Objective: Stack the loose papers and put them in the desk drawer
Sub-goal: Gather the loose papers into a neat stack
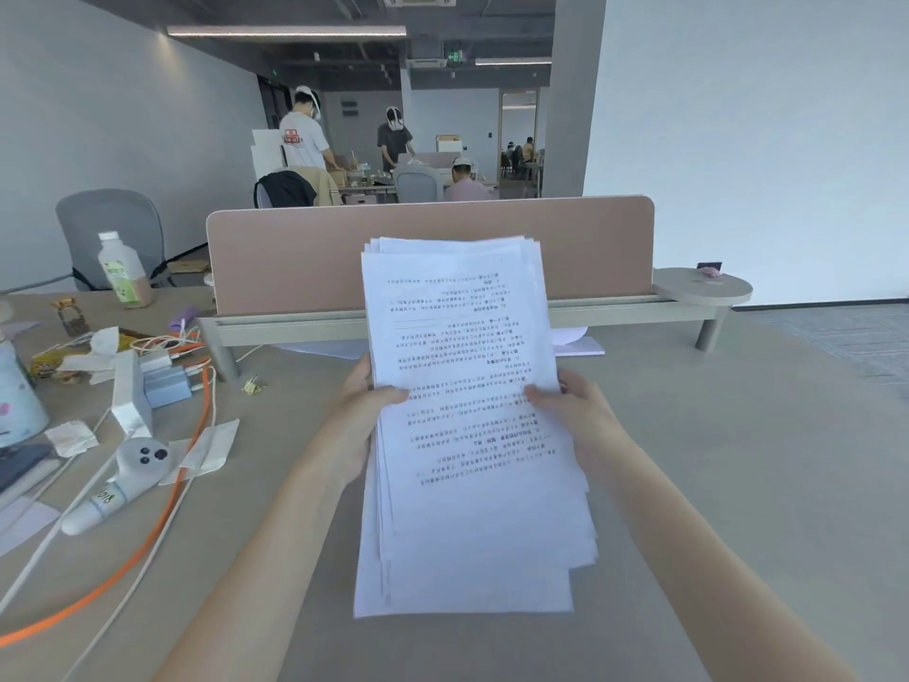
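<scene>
The stack of papers (472, 425) hides most fingers; its print is blurred.

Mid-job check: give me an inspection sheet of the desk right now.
Surface: grey desk, bare at right.
Job's things: paper stack held up, edges uneven; more sheets under the shelf; no drawer seen.
Clutter: bottle, white controller, binder clip, chargers at left.
Grippers: left hand and right hand grip the stack's sides.
Cables: orange cable, white cable.
Surroundings: pink divider, people working behind.
</scene>
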`<state>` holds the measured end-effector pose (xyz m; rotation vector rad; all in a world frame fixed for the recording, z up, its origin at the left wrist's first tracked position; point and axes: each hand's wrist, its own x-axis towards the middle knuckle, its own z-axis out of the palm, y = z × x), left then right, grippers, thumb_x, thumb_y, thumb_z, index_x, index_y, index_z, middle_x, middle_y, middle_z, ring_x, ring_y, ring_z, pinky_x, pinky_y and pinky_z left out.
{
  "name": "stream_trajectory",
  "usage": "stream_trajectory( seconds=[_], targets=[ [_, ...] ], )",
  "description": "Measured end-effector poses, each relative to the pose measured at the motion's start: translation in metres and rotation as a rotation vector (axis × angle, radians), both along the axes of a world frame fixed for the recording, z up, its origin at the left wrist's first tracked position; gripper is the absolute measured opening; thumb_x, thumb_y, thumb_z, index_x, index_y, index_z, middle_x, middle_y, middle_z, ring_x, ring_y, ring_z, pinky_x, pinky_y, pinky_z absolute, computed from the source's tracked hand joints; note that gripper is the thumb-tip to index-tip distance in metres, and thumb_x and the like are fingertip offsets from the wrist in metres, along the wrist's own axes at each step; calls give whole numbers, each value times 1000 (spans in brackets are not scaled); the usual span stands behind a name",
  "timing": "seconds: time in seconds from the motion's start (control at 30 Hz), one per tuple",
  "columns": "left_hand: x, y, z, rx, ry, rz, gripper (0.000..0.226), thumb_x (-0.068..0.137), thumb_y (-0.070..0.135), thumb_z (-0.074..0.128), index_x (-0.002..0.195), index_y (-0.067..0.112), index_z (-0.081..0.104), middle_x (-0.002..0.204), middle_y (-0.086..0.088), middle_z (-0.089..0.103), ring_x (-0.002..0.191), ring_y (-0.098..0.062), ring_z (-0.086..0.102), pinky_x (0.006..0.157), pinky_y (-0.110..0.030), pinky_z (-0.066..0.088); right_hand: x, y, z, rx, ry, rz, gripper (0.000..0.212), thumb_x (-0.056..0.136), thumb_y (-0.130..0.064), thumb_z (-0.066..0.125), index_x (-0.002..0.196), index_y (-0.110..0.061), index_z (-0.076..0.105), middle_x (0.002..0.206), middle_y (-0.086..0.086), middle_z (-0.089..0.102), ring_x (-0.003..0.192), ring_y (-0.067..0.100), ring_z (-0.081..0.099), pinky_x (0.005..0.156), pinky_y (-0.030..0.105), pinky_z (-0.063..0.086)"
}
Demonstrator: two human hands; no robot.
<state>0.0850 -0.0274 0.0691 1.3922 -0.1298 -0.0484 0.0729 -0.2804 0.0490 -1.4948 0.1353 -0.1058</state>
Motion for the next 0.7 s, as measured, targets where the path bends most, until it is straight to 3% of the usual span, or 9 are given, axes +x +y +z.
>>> stream_trajectory(
  seconds=[0.1, 0.2, 0.3, 0.47, 0.63, 0.7],
  targets=[
    [0, 4, 18, 27, -78, -24, 64, 72, -11, 53, 127, 21, 61, 119, -4, 72, 114, -27, 66, 92, -42, 51, 4, 0, 25, -8, -105, -40, 26, 94, -6, 65, 119, -7, 65, 115, 13, 75, 105, 33, 73, 89, 49, 59],
    [1, 2, 30, 56, -163, 34, 65, 82, -21, 47, 122, 28, 61, 117, 4, 73, 116, -22, 65, 100, -45, 48, 4, 1, 44, -19, -185, -68, 24, 93, -7, 67, 117, -6, 64, 114, 15, 75, 104, 36, 73, 90, 54, 59],
    [-1, -3, 35, 70, -230, 103, 65, 87, -21, 45, 118, 34, 60, 111, 12, 74, 113, -16, 67, 95, -40, 51, 2, 4, 53, -36, -238, -91, 23, 92, -9, 70, 114, -7, 64, 108, 13, 78, 100, 35, 75, 87, 57, 59],
    [-8, -9, 28, 87, -264, 176, 65, 84, -21, 43, 128, 24, 58, 115, 11, 72, 108, -8, 68, 83, -23, 53, -4, 9, 50, -214, -286, -98, 25, 90, -2, 66, 114, -10, 63, 109, 5, 76, 102, 24, 73, 91, 50, 58],
    [-14, -7, 16, 82, -244, 189, 52, 89, -12, 48, 130, 20, 58, 122, 5, 71, 112, -9, 66, 87, -25, 49, -9, 18, 37, -155, -297, -39, 29, 95, -9, 61, 120, -25, 63, 111, -12, 76, 104, 8, 72, 92, 38, 58],
    [-15, -6, 14, 97, -241, 202, 44, 92, -4, 52, 129, 20, 59, 121, 6, 71, 109, -7, 67, 85, -24, 49, -9, 21, 34, -129, -299, -25, 29, 96, -18, 63, 124, -26, 62, 115, -13, 75, 107, 8, 71, 95, 39, 56]
  ],
)
